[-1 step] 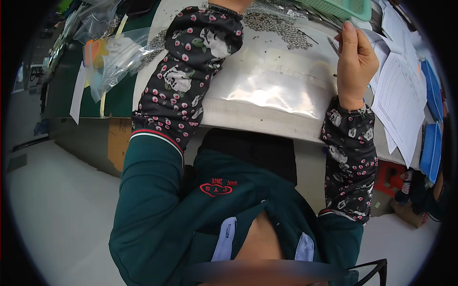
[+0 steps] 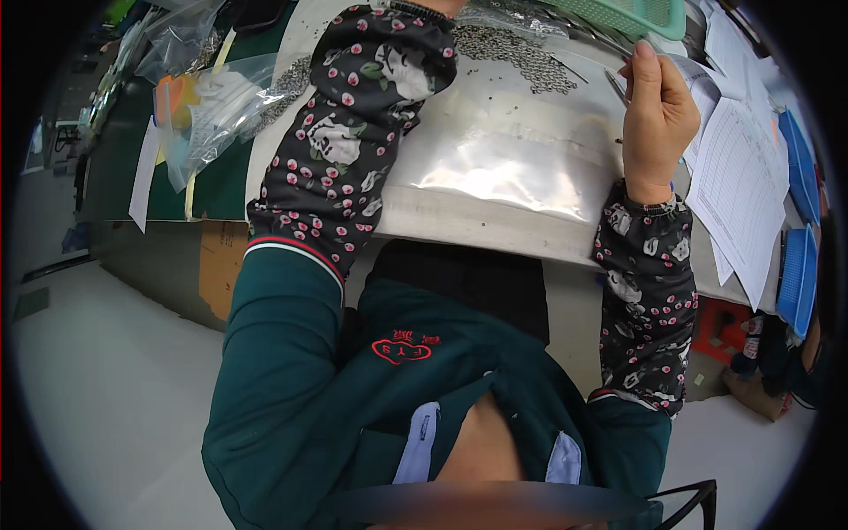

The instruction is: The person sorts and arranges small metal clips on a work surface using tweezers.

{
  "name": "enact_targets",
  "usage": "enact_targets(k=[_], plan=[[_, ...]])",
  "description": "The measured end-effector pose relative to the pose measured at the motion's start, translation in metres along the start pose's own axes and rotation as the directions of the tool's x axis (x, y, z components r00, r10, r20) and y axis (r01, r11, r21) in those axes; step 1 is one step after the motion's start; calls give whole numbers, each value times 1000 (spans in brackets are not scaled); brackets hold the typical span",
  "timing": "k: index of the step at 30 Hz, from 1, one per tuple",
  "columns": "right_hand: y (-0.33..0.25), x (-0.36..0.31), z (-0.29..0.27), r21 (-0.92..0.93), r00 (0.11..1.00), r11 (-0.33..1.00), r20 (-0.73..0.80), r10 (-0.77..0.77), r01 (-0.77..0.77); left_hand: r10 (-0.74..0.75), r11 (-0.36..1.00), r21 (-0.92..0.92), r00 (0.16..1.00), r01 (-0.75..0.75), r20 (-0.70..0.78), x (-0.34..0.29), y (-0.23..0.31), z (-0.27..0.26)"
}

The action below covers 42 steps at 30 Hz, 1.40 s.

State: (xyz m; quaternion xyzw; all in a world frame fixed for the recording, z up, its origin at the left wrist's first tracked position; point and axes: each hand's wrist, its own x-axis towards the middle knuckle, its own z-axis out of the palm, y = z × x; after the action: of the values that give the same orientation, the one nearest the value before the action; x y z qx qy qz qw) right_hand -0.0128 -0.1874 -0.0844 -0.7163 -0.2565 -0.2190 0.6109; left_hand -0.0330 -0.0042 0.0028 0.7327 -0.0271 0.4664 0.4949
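Note:
Only the wrist of my left hand point(image 2: 435, 6) shows at the top edge, beyond a black floral sleeve cover; its fingers are out of view. My right hand point(image 2: 658, 115) is raised over the right side of the work surface, thumb up and fingers curled closed. What it grips is hidden; a thin metal strip point(image 2: 609, 40) runs toward the thumb tip, and a slim pointed metal piece point(image 2: 616, 84) shows beside the fingers. Between the hands, many small metal rings point(image 2: 521, 57) lie spread on a clear plastic sheet point(image 2: 495, 168), with a thin metal pin point(image 2: 570, 68) at their edge.
A green plastic basket point(image 2: 649, 16) stands at the top right. Printed papers point(image 2: 738, 194) and blue trays point(image 2: 798, 283) lie along the right. On the left are clear plastic bags point(image 2: 216, 106) and more small metal pieces point(image 2: 287, 93). Part of another person point(image 2: 777, 371) appears at the lower right.
My left forearm has shifted slightly to the right and away from me. My right hand has barely moved, and the rings lie as before.

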Motion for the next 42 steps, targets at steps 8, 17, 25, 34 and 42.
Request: enact_targets(k=[8,17,25,34,42], plan=[[-13,6,13,69,997,995,-35,-75,77,381,925,-56,918,-377,110,10,8,-70],[-31,14,-8,27,998,998,-20,-55,55,-327,915,403,624,21,710,-91,41,-161],[-48,12,-10,-3,996,997,-44,-73,73,-423,895,435,488,96,763,-114,66,-171],[-46,28,-30,-10,990,992,-51,-129,128,-364,885,438,347,-160,864,-93,83,-137],[-53,55,-54,-73,987,986,-42,-156,152,-474,871,345,417,350,775,-30,86,-53]])
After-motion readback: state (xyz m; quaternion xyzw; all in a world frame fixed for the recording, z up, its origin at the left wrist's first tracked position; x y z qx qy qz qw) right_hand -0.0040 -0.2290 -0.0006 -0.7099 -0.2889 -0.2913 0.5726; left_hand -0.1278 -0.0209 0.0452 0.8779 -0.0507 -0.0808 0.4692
